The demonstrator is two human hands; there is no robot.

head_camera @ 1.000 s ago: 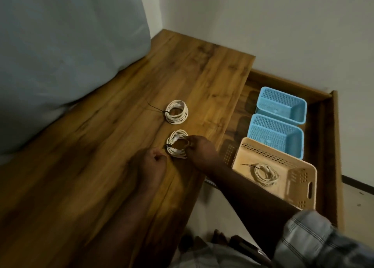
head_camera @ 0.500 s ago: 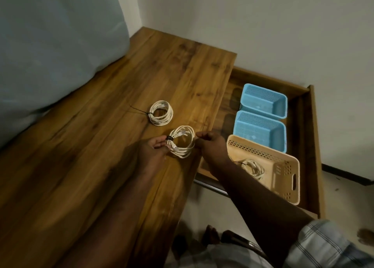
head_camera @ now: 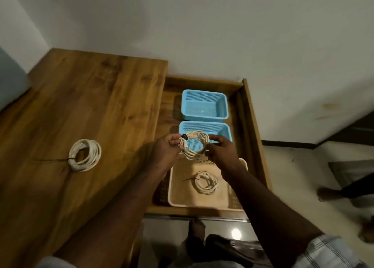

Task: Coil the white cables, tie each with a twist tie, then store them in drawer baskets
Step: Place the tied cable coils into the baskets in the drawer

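holding a tied white cable coil (head_camera: 194, 144) above the nearer blue basket (head_camera: 226, 130), the left hand (head_camera: 166, 152) pinches its left side and the right hand (head_camera: 221, 151) its right. another coil (head_camera: 206, 182) lies in the beige basket (head_camera: 182, 188); a third (head_camera: 85, 154) rests on the counter (head_camera: 81, 105).

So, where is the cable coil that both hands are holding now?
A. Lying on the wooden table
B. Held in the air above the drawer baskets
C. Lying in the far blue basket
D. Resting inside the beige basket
B: the left hand and right hand hold the coil up over the near blue basket and the beige basket, touching neither.
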